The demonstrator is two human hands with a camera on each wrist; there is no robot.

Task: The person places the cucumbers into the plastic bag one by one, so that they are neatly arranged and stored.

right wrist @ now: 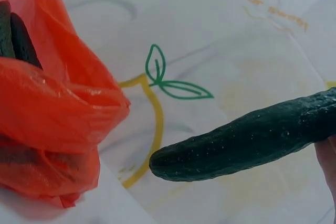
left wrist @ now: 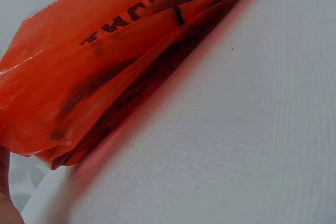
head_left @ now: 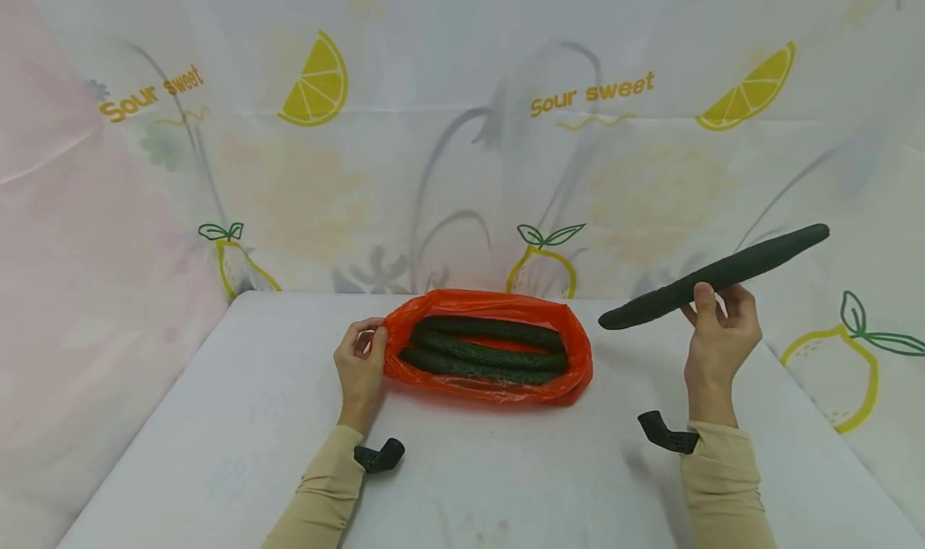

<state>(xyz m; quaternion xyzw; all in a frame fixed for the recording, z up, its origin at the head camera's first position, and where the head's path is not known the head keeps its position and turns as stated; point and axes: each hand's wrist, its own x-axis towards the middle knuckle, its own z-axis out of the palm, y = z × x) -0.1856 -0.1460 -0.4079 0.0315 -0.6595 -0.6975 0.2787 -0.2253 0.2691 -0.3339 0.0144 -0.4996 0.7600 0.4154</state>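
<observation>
A red plastic bag [head_left: 578,376] lies on the white table with its mouth open upward, and several dark green cucumbers [head_left: 491,344] rest side by side in it. My left hand [head_left: 360,366] pinches the bag's left edge between thumb and fingers. To the right of the bag, my right hand [head_left: 721,340] grips a single long cucumber [head_left: 711,280] around its middle, raised above the table and tilted with its right end higher. In the right wrist view the lower end of that cucumber [right wrist: 236,142] points toward the bag [right wrist: 63,103]. Dark print shows on the bag [left wrist: 121,51] in the left wrist view.
The white table [head_left: 462,469] reaches back to a hanging cloth [head_left: 448,156] printed with lemons and lettering. A black wrist mount [head_left: 379,456] sits on the left sleeve, another black mount [head_left: 666,433] on the right one.
</observation>
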